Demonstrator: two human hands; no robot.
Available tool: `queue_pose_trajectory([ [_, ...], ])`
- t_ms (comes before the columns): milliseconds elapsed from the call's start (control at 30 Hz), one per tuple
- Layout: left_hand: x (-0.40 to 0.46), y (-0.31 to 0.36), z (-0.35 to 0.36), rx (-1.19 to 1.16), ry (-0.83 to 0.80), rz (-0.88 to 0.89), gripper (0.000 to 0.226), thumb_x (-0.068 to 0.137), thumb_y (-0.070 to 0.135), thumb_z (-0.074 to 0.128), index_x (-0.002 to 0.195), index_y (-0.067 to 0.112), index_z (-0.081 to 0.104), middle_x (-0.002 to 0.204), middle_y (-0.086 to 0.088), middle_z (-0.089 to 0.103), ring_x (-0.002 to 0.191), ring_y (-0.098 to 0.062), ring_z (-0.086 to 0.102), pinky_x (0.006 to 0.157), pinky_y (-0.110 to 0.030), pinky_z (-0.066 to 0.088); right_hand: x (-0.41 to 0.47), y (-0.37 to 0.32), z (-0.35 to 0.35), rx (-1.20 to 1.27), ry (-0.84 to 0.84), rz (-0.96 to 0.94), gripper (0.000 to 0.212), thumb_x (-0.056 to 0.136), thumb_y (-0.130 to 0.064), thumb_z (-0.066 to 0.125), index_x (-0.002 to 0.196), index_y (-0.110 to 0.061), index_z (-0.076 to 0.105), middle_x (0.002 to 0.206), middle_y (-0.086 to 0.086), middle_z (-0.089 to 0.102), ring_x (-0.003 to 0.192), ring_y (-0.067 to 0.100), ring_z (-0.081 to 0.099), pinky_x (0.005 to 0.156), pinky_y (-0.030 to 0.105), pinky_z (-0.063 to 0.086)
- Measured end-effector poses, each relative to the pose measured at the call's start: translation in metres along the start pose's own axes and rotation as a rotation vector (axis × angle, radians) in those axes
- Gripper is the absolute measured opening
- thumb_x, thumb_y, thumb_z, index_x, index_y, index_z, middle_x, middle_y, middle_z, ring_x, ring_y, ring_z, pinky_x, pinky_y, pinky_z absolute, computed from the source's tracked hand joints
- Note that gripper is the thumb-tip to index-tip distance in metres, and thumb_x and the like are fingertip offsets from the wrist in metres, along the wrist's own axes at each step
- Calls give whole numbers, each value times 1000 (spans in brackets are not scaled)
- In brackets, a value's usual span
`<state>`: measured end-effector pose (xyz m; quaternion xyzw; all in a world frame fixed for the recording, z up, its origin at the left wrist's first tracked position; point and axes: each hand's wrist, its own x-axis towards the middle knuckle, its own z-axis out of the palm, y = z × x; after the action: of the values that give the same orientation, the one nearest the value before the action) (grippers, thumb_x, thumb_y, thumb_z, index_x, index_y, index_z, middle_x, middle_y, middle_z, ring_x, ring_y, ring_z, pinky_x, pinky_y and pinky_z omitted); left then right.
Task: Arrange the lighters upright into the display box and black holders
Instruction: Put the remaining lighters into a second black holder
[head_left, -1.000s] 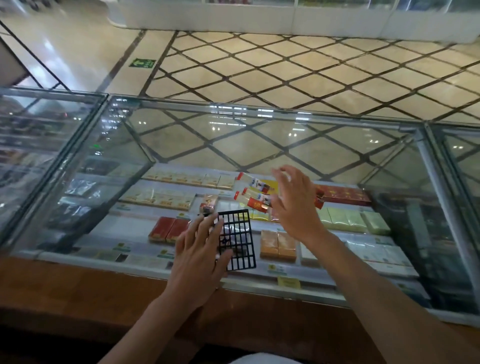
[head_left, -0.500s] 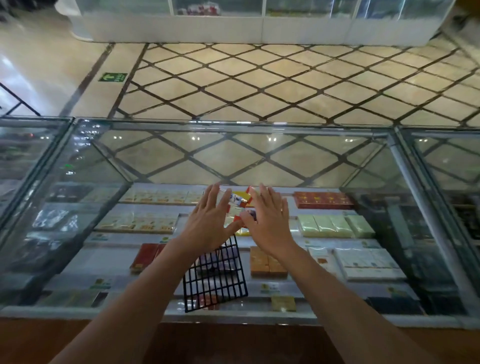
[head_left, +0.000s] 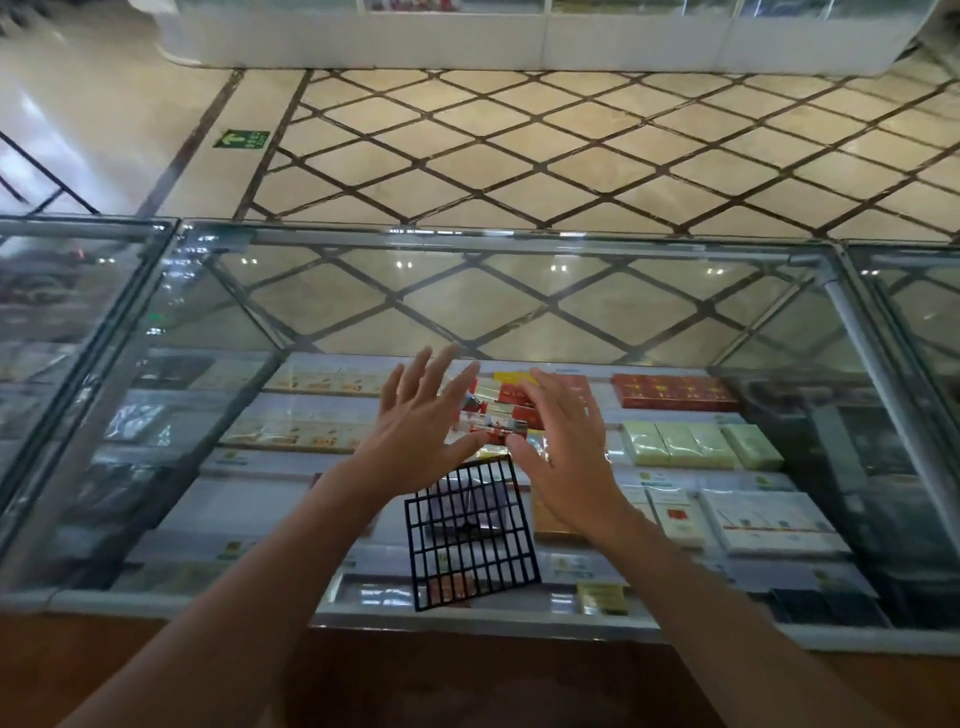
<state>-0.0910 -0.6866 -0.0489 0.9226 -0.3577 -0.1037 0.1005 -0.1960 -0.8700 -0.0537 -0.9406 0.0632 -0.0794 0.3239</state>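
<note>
Your left hand (head_left: 415, 436) and right hand (head_left: 561, 447), fingers straight and spread, press from both sides on the loose cluster of red-and-clear plastic lighters (head_left: 493, 421) lying on the glass tabletop (head_left: 675, 312). Just nearer you lies the black plastic grid holder (head_left: 470, 535). Beyond stretches diamond-tiled floor (head_left: 571, 156).

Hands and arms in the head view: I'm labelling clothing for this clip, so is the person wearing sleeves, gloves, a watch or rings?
Nothing worn is visible. The left hand and right hand are bare, with no gloves, rings or wristwear showing. Both forearms are uncovered down to the frame's bottom edge, so no sleeve appears.
</note>
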Motion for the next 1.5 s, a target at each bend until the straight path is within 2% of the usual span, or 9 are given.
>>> queue_pose_trajectory([
  [100, 17, 13, -1, 60, 15, 232, 73, 93, 66, 37, 156, 38, 12, 166, -2, -3, 151, -28, -9, 122, -51, 0, -32, 0, -13, 32, 76, -72, 53, 96, -44, 43, 144, -23, 42, 153, -5, 37, 146, 4, 19, 120, 38, 9],
  [200, 33, 21, 3, 80, -84, 332, 62, 100, 58, 38, 155, 41, 16, 165, 2, 7, 152, -25, -1, 123, -51, 6, -61, -7, -18, -58, -47, -102, 48, 97, -47, 38, 141, -28, 45, 150, -6, 37, 144, 13, 27, 117, 48, 20],
  [367, 33, 9, 4, 87, -58, 345, 59, 100, 57, 27, 156, 39, 16, 163, 4, 17, 151, -23, 9, 121, -48, 14, -72, -17, -8, -335, -246, -187, 47, 97, -56, 35, 141, -39, 41, 159, -1, 25, 148, 22, 17, 119, 50, 4],
  [567, -1, -28, -3, 74, -16, 125, 66, 94, 62, 15, 155, 36, 20, 161, 2, 18, 149, -22, 14, 119, -48, 17, -73, -14, 1, -427, -318, -196, 50, 100, -59, 28, 147, -40, 33, 163, -1, 22, 150, 24, 18, 116, 56, 4],
  [800, -68, -55, 4, 38, 93, -236, 63, 96, 59, 18, 156, 38, 17, 163, 5, 17, 150, -21, 13, 118, -45, 18, -71, -17, 7, -446, -276, -150, 54, 102, -54, 23, 149, -34, 37, 162, -3, 25, 150, 23, 20, 118, 54, 18],
  [1067, -142, -81, -6, 98, 88, -393, 63, 99, 61, 13, 157, 35, 16, 164, 0, 18, 151, -23, 16, 119, -45, 18, -43, -44, 40, -393, -264, -138, 69, 100, -62, 8, 153, -23, 28, 163, 9, 20, 150, 29, 18, 117, 62, 17],
  [1233, -175, -114, -12, 135, 81, -381, 62, 100, 60, 12, 156, 34, 20, 164, 0, 19, 152, -22, 14, 121, -46, 18, -33, -81, 71, -342, -267, -136, 79, 91, -69, -4, 157, -29, 10, 167, 2, -3, 153, 23, -7, 121, 54, -4],
  [1333, -186, -140, -17, 131, 96, -382, 63, 98, 60, 12, 155, 34, 21, 163, 0, 19, 152, -22, 13, 122, -46, 19, -28, -111, 96, -341, -244, -151, 83, 91, -71, -7, 157, -27, 16, 167, 3, 1, 153, 25, -3, 122, 51, -2],
  [1500, -199, -197, -22, 128, 119, -278, 59, 101, 55, 20, 155, 31, 22, 162, 0, 25, 151, -21, 18, 120, -43, 19, -18, -151, 135, -384, -193, -77, 71, 96, -63, 19, 155, -24, 25, 165, 5, 12, 152, 26, 8, 121, 57, 10],
])
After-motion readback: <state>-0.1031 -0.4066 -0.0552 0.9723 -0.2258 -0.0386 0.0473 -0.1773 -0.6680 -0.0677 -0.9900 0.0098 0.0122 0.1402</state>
